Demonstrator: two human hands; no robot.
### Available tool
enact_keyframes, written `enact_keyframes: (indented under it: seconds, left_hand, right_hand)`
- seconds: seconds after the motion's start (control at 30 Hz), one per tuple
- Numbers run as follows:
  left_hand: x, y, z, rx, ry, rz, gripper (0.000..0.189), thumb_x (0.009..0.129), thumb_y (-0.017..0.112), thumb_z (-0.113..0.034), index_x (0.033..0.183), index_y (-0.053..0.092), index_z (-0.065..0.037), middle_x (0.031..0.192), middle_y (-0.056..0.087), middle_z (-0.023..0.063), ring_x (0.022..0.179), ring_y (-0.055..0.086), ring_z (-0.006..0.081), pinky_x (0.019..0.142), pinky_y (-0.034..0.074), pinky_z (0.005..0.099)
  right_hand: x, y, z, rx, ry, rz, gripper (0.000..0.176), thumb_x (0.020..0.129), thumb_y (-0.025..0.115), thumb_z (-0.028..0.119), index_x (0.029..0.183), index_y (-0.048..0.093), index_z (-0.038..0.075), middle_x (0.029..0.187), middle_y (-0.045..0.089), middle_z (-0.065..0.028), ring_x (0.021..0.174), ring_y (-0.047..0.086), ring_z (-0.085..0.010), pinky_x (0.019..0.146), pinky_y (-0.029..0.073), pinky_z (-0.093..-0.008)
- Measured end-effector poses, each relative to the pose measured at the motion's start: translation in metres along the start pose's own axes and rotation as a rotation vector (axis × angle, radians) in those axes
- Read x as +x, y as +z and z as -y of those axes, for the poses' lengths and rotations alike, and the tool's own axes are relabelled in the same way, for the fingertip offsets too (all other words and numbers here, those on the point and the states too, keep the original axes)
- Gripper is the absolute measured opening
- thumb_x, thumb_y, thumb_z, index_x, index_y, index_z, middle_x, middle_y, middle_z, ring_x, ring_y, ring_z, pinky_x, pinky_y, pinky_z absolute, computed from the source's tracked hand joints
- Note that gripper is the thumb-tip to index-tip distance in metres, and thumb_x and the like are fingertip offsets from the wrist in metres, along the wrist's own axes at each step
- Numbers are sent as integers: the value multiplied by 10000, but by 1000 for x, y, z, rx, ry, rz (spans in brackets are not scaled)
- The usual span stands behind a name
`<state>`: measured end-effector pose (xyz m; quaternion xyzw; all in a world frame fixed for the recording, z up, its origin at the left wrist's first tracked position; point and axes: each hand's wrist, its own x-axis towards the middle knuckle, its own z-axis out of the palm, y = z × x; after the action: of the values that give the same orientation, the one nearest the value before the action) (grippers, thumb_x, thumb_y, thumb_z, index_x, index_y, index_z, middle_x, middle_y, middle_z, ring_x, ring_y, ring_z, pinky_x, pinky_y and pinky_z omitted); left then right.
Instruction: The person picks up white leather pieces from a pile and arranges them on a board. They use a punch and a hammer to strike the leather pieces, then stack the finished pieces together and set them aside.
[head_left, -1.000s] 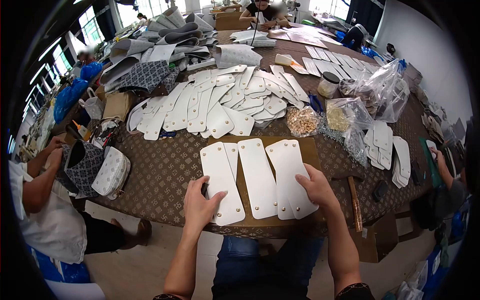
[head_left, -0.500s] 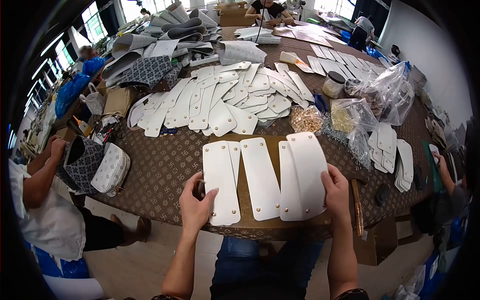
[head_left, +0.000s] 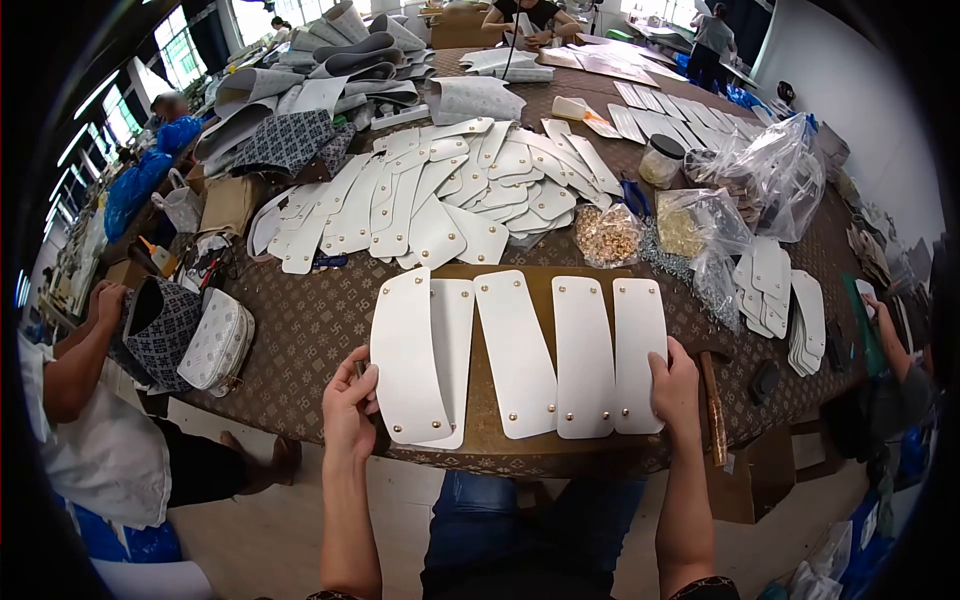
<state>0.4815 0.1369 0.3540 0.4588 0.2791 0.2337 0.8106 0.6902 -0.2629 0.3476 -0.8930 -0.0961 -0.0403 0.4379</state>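
Several white strips with rounded corners and gold rivets stand in a row on a brown board [head_left: 487, 440] before me. My left hand [head_left: 350, 408] pinches the outer edge of the leftmost strip [head_left: 408, 365], which is raised and bowed over a second strip [head_left: 453, 350]. A small dark bit shows by those fingers, too small to name. My right hand [head_left: 676, 388] grips the right edge of the rightmost strip [head_left: 638, 350], thumb on top. Between them lie a slightly slanted strip [head_left: 516, 355] and an upright one [head_left: 584, 358].
Beyond the board is a big heap of white strips [head_left: 430, 200]. Right of it are a bag of gold rivets [head_left: 607, 237], a lidded jar [head_left: 661, 161] and plastic bags [head_left: 785, 185]. A hammer [head_left: 712, 405] lies by my right hand. Co-workers sit left, right and at the back.
My right hand has brought its raised strip down and right, off the strip it overlapped. My left hand has lifted the leftmost strip's edge and moved left.
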Motion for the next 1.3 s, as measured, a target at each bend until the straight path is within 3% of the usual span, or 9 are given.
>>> enact_keyframes:
  seconds: [0.37, 0.47, 0.53, 0.6, 0.7, 0.87, 1.07, 1.2, 1.3]
  left_hand:
    - [-4, 52, -35, -100, -23, 205, 361, 993, 653, -11, 1342, 561, 14, 865, 594, -21, 617, 408, 15, 507, 331, 168]
    - [-13, 75, -39, -115, -52, 274, 370, 992, 644, 3, 1348, 549, 23, 878, 606, -5, 615, 416, 20, 510, 337, 174]
    - [-18, 91, -34, -111, -79, 325, 376, 989, 646, 6, 1350, 541, 22, 903, 613, 6, 613, 427, 15, 507, 349, 162]
    - [-26, 113, -22, -127, -132, 395, 376, 989, 652, 2, 1348, 540, 19, 946, 627, 22, 626, 442, 14, 509, 349, 153]
    - [-38, 151, 5, -145, -229, 431, 385, 1003, 648, -11, 1367, 528, 22, 946, 619, 18, 654, 449, 20, 529, 345, 174]
    - [-35, 168, 34, -151, -226, 383, 444, 994, 680, 1, 1398, 497, 7, 953, 622, 23, 667, 461, 42, 573, 361, 205]
    - [-32, 173, 34, -110, -132, 374, 408, 992, 702, -27, 1360, 529, 13, 968, 645, 31, 620, 436, 48, 550, 328, 221]
    - [-23, 155, 24, 4, -6, 310, 402, 1000, 702, -50, 1362, 537, 10, 1098, 686, 68, 629, 438, 45, 549, 335, 221]
    - [-27, 134, 10, 268, 172, 214, 370, 948, 727, -18, 1296, 603, -7, 1139, 671, 23, 706, 474, 17, 591, 398, 194]
  right_hand:
    - [-11, 23, 25, -94, -13, -9, 375, 998, 647, 175, 1276, 603, -73, 1140, 701, -309, 1055, 662, -513, 891, 531, -533]
    - [-20, 17, 34, -188, -111, -125, 416, 992, 664, 188, 1307, 600, -76, 1241, 672, -297, 1103, 648, -504, 919, 529, -514]
    - [-29, 5, 49, -118, -222, -148, 471, 1017, 666, 219, 1372, 571, -75, 1374, 624, -259, 1212, 639, -402, 982, 526, -442]
    - [-42, 5, 73, 522, 90, 221, 523, 1050, 643, 240, 1447, 511, -73, 1428, 607, -221, 1288, 605, -278, 1050, 496, -369]
    - [-62, 8, 106, 912, 18, 549, 540, 1088, 574, 168, 1546, 398, -58, 1329, 662, -168, 1235, 626, -214, 1049, 501, -346]
    - [-49, -9, 111, 914, 140, 551, 542, 1086, 539, 87, 1570, 343, -61, 1315, 661, -144, 1198, 638, -174, 990, 520, -317]
    - [-25, 11, 115, 833, -7, 518, 499, 1065, 542, 49, 1534, 414, -63, 1314, 657, -137, 1186, 638, -157, 998, 516, -300]
    - [68, 17, 141, 877, -190, 436, 558, 1052, 585, 118, 1539, 403, -84, 1322, 652, -142, 1152, 648, -148, 976, 522, -297]
    - [138, 18, 141, 382, -91, 274, 694, 1035, 645, 232, 1562, 341, -101, 1353, 646, -218, 1123, 684, -218, 974, 543, -339]
